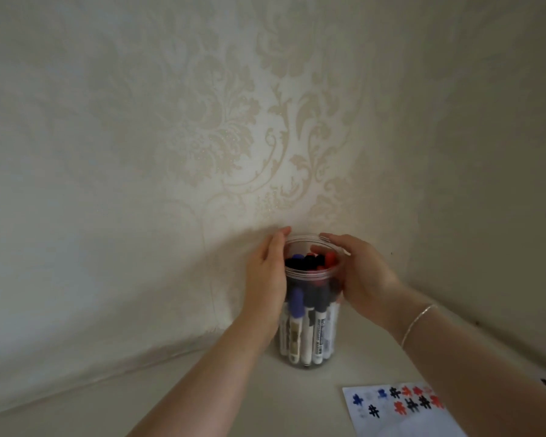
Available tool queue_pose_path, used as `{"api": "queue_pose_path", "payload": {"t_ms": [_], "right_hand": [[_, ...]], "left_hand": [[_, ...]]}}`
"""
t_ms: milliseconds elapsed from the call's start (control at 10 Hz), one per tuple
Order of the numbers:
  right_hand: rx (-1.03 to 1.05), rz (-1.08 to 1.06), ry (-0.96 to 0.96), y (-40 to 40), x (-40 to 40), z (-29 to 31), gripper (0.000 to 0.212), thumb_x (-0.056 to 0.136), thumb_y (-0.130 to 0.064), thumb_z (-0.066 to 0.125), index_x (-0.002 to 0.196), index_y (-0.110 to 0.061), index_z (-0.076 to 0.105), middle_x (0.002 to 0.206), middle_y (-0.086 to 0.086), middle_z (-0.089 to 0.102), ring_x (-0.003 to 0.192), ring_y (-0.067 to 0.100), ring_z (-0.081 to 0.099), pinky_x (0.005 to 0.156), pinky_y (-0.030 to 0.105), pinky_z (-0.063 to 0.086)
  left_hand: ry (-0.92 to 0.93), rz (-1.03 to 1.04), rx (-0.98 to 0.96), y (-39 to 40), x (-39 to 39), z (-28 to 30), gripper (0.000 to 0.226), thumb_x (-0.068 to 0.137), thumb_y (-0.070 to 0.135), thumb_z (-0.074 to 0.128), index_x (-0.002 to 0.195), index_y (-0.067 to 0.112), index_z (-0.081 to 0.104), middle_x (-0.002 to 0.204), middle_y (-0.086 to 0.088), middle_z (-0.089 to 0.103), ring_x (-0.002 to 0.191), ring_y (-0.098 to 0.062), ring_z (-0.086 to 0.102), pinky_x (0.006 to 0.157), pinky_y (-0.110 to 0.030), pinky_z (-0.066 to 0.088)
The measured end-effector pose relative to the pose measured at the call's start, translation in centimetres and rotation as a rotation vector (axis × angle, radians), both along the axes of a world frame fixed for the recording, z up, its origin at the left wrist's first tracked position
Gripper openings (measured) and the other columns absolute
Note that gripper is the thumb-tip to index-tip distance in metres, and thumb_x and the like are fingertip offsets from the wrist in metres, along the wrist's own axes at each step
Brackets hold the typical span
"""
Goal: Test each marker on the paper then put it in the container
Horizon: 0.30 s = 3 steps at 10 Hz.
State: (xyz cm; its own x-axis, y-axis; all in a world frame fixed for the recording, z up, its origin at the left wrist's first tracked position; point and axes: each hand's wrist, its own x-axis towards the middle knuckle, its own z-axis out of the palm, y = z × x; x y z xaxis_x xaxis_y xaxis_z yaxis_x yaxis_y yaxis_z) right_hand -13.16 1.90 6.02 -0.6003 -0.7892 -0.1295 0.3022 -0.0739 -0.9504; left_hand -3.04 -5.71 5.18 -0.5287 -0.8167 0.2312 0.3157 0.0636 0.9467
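Note:
A clear plastic container (pixel 309 348) stands upright on the pale table close to the wall. Several whiteboard markers (pixel 297 323) with blue, black and red caps stand inside it, caps up. My left hand (pixel 265 279) lies flat against the container's left side, fingers straight and reaching to its rim. My right hand (pixel 360 272) curls around the right side and rim, thumb inside the opening. The white paper (pixel 401 408) lies at the lower right, covered with blue, black and red test marks.
A patterned beige wall (pixel 234 137) rises directly behind the container and meets another wall at the right. The table surface (pixel 139 389) stretches toward me on the left.

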Motion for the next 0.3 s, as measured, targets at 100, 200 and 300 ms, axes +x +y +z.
{"api": "queue_pose_path", "payload": {"t_ms": [100,200,300], "right_hand": [[-0.004,-0.185,0.153,-0.7,0.7,-1.3,0.038,0.096,-0.042,0.045,0.102,-0.01,0.063,0.082,0.01,0.068,0.066,0.023,0.064,0.053,0.027,0.047],[-0.031,-0.321,0.235,-0.9,1.4,-1.8,0.038,0.095,-0.047,0.047,0.1,-0.013,0.065,0.094,0.011,0.071,0.085,0.025,0.068,0.074,0.035,0.055],[-0.08,-0.47,0.315,0.2,1.7,-1.0,0.036,0.094,-0.044,0.052,0.104,-0.011,0.061,0.094,0.004,0.068,0.084,0.017,0.065,0.065,0.019,0.05]], "left_hand": [[0.079,0.164,0.122,0.2,-1.0,-0.9,0.029,0.099,0.034,0.045,0.101,0.018,0.069,0.088,0.0,0.071,0.067,-0.003,0.067,0.055,-0.017,0.051],[0.102,0.273,0.067,0.6,-1.8,-2.0,0.034,0.1,0.037,0.042,0.106,0.017,0.069,0.106,-0.002,0.069,0.097,-0.014,0.065,0.083,-0.026,0.053],[0.119,0.365,0.07,-0.2,-1.3,-1.9,0.033,0.101,0.031,0.041,0.105,0.013,0.068,0.108,-0.004,0.068,0.104,-0.021,0.063,0.09,-0.032,0.051]]}}
